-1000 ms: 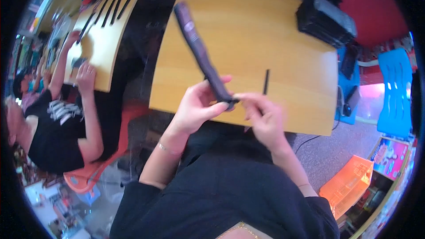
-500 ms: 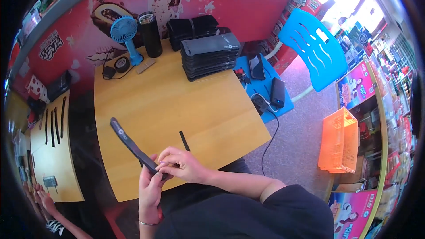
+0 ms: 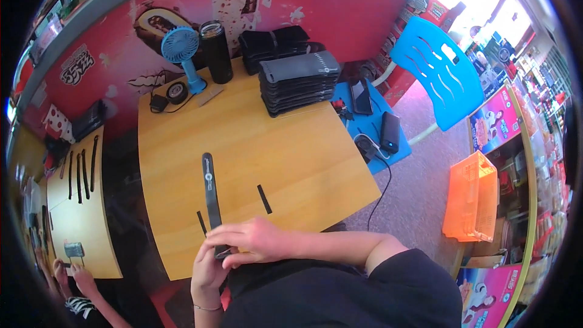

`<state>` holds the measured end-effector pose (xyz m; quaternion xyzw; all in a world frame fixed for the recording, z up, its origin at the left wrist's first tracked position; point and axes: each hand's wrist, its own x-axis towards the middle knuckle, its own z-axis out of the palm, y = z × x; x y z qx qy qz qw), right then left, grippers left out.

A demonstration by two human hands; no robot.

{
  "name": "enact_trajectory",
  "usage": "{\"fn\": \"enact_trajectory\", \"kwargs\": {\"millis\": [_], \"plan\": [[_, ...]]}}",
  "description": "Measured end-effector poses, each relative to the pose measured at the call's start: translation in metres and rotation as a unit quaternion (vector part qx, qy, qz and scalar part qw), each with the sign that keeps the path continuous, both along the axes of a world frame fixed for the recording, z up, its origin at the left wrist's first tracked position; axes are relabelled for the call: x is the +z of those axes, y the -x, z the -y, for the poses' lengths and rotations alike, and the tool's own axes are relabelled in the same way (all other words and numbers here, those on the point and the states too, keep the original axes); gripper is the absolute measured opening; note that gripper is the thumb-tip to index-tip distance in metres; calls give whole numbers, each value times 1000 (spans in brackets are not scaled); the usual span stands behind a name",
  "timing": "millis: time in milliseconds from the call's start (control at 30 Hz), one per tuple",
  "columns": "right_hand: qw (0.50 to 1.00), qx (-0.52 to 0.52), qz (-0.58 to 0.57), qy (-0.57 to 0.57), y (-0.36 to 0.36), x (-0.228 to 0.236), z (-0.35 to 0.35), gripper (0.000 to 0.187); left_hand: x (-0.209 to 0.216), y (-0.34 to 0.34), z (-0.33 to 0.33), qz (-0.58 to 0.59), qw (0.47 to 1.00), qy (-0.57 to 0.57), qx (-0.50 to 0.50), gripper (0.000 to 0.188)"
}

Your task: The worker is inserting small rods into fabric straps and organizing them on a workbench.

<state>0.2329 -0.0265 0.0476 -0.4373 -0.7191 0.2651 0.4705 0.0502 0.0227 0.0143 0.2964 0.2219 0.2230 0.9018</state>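
Observation:
A long dark grey strap (image 3: pixel 211 191) with a pale printed mark stands out from my hands over the near part of the wooden table (image 3: pixel 182 140). My left hand (image 3: pixel 208 272) is closed around its near end. Across that same end lies my right hand (image 3: pixel 252 242), fingers bent over the strap and partly hiding it. A dark folded bit of the strap's end shows below my right fingers. One short black strip (image 3: pixel 265 199) lies flat to the right of the strap, and another black strip (image 3: pixel 201 222) is just left of it.
At the table's back are a stack of dark grey pieces (image 3: pixel 299 85), a black bundle (image 3: pixel 273 45), a black bottle (image 3: pixel 216 54) and a blue fan (image 3: pixel 189 64). A blue stool (image 3: pixel 379 123) holds a power bank (image 3: pixel 390 132). At left, a co-worker's hands (image 3: pixel 82 279) are over another table.
The strap has swung from slanting left to pointing nearly straight away from me. My right hand has shifted over its near end. The left black strip now shows. The view has tilted slightly.

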Motion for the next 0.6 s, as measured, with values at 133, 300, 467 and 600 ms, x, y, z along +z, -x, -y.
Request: {"fn": "enact_trajectory", "kwargs": {"millis": [133,300,467,600], "plan": [[991,-101,63,-55,9,-20,2,45,7,-21,10,-172,967,26,186,26],[992,-121,12,-39,4,-22,-4,25,9,-19,3,-172,975,-112,89,25],[942,-117,-239,205,-23,-13,-23,15,10,4,-2,-132,976,-173,-16,25],[912,-284,-285,75,-112,31,-54,9,13,84,-15,-158,960,-172,-154,26]]}}
